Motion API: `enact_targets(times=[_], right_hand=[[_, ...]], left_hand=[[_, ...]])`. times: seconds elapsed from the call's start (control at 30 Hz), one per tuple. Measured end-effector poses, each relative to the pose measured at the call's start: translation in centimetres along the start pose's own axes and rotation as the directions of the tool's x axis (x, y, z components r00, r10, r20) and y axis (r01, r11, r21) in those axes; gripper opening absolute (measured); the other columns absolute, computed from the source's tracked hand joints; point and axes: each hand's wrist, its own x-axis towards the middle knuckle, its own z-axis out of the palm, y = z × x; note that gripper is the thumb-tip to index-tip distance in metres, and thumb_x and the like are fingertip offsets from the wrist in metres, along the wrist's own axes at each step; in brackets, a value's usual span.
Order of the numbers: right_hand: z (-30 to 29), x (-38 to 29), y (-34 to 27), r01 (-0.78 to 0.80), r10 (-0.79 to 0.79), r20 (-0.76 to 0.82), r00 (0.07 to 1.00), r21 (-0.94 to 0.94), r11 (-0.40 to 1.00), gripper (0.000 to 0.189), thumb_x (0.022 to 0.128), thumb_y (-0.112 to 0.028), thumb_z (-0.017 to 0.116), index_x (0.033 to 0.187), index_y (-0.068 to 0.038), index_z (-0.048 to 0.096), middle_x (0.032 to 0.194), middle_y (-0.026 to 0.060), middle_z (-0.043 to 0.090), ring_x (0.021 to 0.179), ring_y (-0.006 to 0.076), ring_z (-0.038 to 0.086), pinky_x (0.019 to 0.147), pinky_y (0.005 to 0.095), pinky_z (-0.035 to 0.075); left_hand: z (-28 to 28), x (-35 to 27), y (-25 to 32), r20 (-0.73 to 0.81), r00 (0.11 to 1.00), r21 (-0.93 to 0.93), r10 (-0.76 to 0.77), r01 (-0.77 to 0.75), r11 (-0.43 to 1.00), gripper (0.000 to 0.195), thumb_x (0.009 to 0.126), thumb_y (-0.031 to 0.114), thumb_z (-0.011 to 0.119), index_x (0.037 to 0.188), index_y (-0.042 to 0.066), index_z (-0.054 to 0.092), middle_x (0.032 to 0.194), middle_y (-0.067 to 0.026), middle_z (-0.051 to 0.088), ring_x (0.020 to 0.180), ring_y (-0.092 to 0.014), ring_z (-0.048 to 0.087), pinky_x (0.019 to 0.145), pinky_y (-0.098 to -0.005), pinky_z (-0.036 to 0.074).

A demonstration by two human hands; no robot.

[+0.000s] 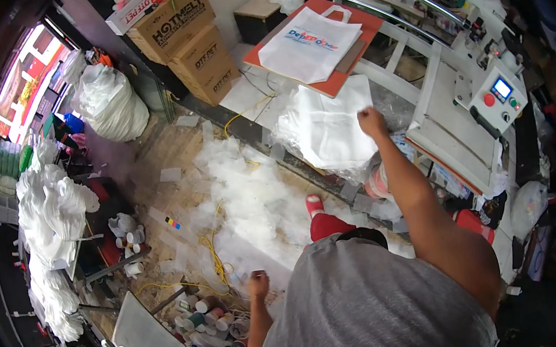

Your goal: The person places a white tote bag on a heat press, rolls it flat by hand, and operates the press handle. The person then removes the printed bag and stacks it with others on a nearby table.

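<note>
My right hand (371, 121) is reached out forward, its fingers closed at the right edge of the top white fabric bag (337, 125). That bag lies on a pile in clear plastic wrapping (285, 126), low beside the heat press. Down at my left side hangs my left hand (258, 283), its fingers curled and no object visible in it. Above the pile, a printed white tote bag (309, 41) rests flat on the orange-red press platen (269, 53), with its handle toward the far side.
The heat press control box (498, 97) stands to the right. Stacked cardboard boxes (200, 54) and a full white sack (113, 102) are ahead. White sheets (255, 201) and a yellow cord (209, 248) litter the floor. Several containers (212, 317) lie by a chair (147, 332).
</note>
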Motion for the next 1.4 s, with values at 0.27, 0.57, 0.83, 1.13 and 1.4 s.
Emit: enact_targets(times=[0.27, 0.57, 0.83, 1.13, 1.4], right_hand=[[2.9, 17.0, -5.8, -0.008, 0.029, -0.346, 0.938, 0.062, 0.998, 0.043, 0.089, -0.038, 0.065, 0.114, -0.002, 0.064, 0.120, 0.0186, 0.065, 0.121, 0.0370, 0.054, 0.099, 0.0481, 0.045], [7.7, 21.3, -3.8, -0.119, 0.074, -0.305, 0.949, -0.130, 0.984, 0.067, 0.091, -0.037, 0.065, 0.145, -0.004, 0.045, 0.157, 0.0211, 0.032, 0.142, 0.0505, 0.026, 0.117, 0.0535, 0.029], [7.5, 21.2, -5.9, -0.089, 0.062, -0.260, 0.964, -0.092, 0.992, 0.062, 0.091, -0.028, 0.066, 0.143, 0.001, 0.047, 0.157, 0.0234, 0.031, 0.144, 0.0522, 0.023, 0.116, 0.0558, 0.028], [6.3, 21.4, -5.3, -0.112, 0.132, -0.276, 0.952, 0.088, 0.990, 0.055, 0.091, -0.012, 0.060, 0.141, 0.003, 0.045, 0.157, 0.0241, 0.028, 0.145, 0.0483, 0.023, 0.118, 0.0547, 0.024], [5.8, 21.0, -5.6, -0.170, 0.256, -0.316, 0.914, 0.275, 0.946, 0.056, 0.088, -0.005, 0.062, 0.140, 0.000, 0.042, 0.156, 0.0238, 0.025, 0.143, 0.0465, 0.026, 0.117, 0.0532, 0.026]], left_hand=[[0.7, 13.2, 23.8, 0.190, 0.763, 0.285, 0.618, -0.645, 0.709, 0.014, 0.086, 0.011, 0.069, 0.098, 0.006, 0.063, 0.089, -0.0153, 0.071, 0.082, -0.034, 0.070, 0.075, -0.0430, 0.055], [12.0, 32.0, 73.5, 0.317, 0.046, 0.286, 0.947, -0.957, -0.050, 0.063, 0.089, 0.008, 0.056, 0.148, -0.004, 0.038, 0.152, -0.0268, 0.038, 0.143, -0.051, 0.029, 0.116, -0.0564, 0.028], [31.2, 43.3, 77.3, 0.685, 0.107, 0.298, 0.721, -0.944, -0.144, 0.061, 0.096, 0.019, 0.044, 0.153, 0.001, 0.031, 0.157, -0.0213, 0.034, 0.147, -0.045, 0.025, 0.121, -0.0516, 0.017], [25.2, 52.3, 81.8, 0.440, 0.097, 0.600, 0.893, -0.771, -0.211, 0.033, 0.091, 0.021, 0.058, 0.121, 0.006, 0.062, 0.136, -0.0160, 0.055, 0.122, -0.039, 0.052, 0.106, -0.0487, 0.039], [30.5, 39.4, 79.7, 0.783, -0.001, -0.012, 0.623, -1.000, 0.013, 0.034, 0.072, 0.027, 0.086, 0.096, 0.008, 0.069, 0.094, -0.0089, 0.065, 0.091, -0.029, 0.064, 0.078, -0.0392, 0.053]])
